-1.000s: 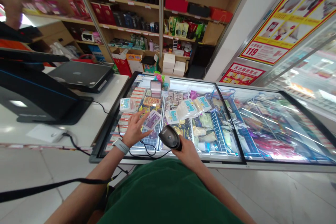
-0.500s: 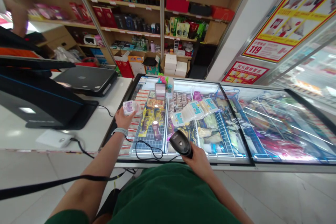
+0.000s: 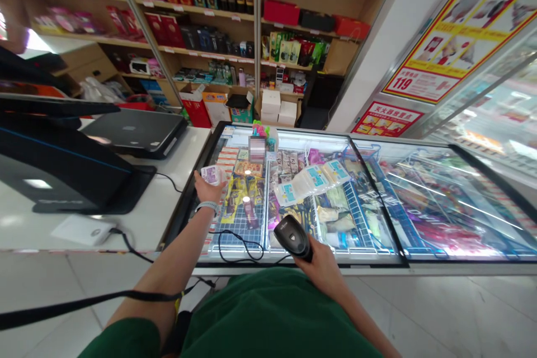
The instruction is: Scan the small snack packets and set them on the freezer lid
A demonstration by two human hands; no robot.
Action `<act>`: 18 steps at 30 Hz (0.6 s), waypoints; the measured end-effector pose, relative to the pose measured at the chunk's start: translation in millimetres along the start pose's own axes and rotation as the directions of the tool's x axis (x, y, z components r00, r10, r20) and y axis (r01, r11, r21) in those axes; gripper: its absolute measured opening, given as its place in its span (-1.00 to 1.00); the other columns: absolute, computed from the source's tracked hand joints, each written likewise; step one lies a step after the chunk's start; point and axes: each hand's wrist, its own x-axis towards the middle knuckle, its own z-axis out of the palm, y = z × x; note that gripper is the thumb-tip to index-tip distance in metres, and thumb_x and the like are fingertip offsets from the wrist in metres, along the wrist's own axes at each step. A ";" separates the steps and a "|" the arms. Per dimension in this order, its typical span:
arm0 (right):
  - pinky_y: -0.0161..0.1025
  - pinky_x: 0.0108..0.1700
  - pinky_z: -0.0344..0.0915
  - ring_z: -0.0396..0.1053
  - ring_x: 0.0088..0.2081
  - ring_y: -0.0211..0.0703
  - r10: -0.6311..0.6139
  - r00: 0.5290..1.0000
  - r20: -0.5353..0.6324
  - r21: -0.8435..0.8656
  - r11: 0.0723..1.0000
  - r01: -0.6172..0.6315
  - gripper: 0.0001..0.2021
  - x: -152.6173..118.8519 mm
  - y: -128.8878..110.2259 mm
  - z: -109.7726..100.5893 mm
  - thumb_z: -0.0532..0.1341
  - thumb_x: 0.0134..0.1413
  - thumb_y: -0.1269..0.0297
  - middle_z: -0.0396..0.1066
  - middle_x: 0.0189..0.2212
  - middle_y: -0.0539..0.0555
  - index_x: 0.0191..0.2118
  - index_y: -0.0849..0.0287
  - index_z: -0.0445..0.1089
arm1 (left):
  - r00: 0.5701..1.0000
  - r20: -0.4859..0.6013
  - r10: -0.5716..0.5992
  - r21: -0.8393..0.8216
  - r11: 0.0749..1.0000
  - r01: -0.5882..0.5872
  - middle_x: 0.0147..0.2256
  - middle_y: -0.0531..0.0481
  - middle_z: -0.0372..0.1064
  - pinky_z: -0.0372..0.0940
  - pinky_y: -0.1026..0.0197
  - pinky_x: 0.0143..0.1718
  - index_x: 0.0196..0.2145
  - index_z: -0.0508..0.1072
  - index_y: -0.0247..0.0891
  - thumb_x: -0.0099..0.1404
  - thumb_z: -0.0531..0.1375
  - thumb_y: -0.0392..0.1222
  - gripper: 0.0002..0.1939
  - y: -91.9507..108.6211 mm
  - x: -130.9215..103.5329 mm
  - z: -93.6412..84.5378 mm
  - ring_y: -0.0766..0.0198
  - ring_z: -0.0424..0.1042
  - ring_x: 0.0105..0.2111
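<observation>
Compared with the earliest frame, the left hand has been moved left and away from the middle of the glass-topped chest freezer, and the purple-labelled pack is now seen at the freezer's left side, where a blue-labelled one was seen on top. Against the frame just before, the thumb and fingers of the left hand are spread wider. The handheld barcode scanner has been brought slightly right and nearer since the earliest frame. Its head is pointed far and left, its long axis running slantwise from near right to far left. The purple-labelled pack is laid with its label facing up; its long axis cannot be made out. The pack lies just beyond the palm, between the spread thumb on the right and the fingers on the left; whether it is still touched cannot be told. The scanner's near-right end is wrapped by the closed right hand, its head left projecting beyond the grip. A row of blue-labelled packs is spread on the glass, beyond the scanner. The black cable is looped on the near side, between the hands.
</observation>
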 end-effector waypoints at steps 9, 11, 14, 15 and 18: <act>-0.28 -0.31 0.19 0.40 -0.34 -0.09 0.039 0.999 -0.021 -0.012 0.999 -0.040 -0.84 -2.2 2.4 0.3 0.22 -0.01 0.31 0.46 -0.38 0.06 -0.25 0.15 0.35 | 0.996 -0.001 -0.092 0.004 0.996 0.092 0.12 -0.42 0.12 0.19 -0.07 0.07 0.35 -0.19 -0.32 -0.06 0.38 -0.17 0.16 10.0 5.5 4.6 -0.14 0.29 0.08; -0.30 -0.32 0.19 0.40 -0.35 -0.10 0.034 0.999 -0.023 -0.007 0.999 -0.034 -0.84 -2.5 3.3 0.4 0.22 -0.01 0.31 0.47 -0.38 0.05 -0.25 0.15 0.35 | 0.996 0.011 -0.093 0.021 0.995 0.093 0.15 -0.42 0.09 0.18 -0.10 0.08 0.36 -0.23 -0.29 -0.07 0.39 -0.13 0.20 11.8 4.1 3.1 -0.14 0.26 0.10; -0.31 -0.32 0.18 0.40 -0.35 -0.11 0.028 0.999 -0.033 0.006 1.000 -0.028 -0.85 -3.4 4.9 -0.5 0.23 -0.02 0.31 0.47 -0.38 0.04 -0.26 0.14 0.34 | 0.996 -0.011 -0.088 0.057 0.994 0.088 0.20 -0.45 -0.01 0.11 -0.27 0.09 0.36 -0.23 -0.26 -0.09 0.42 -0.05 0.23 16.7 -2.9 -2.8 -0.25 0.11 0.18; -0.31 -0.32 0.17 0.41 -0.35 -0.11 0.024 0.999 -0.037 0.010 1.000 -0.024 -0.85 -4.0 5.6 -1.2 0.24 -0.02 0.32 0.47 -0.38 0.04 -0.26 0.15 0.34 | 0.997 -0.037 -0.064 0.062 0.996 0.067 0.22 -0.46 -0.04 0.06 -0.33 0.09 0.35 -0.22 -0.27 -0.08 0.42 -0.01 0.22 18.9 -6.9 -5.7 -0.29 0.05 0.20; -0.33 -0.32 0.16 0.42 -0.33 -0.11 0.010 0.999 -0.043 0.021 1.000 -0.010 -0.83 -6.3 8.2 -4.2 0.24 -0.03 0.34 0.47 -0.37 0.05 -0.24 0.17 0.35 | 0.987 -0.140 0.080 0.070 0.995 -0.071 0.25 -0.45 -0.08 -0.04 -0.39 0.12 0.34 -0.16 -0.32 0.03 0.36 0.08 0.11 28.2 -23.9 -13.1 -0.31 -0.05 0.23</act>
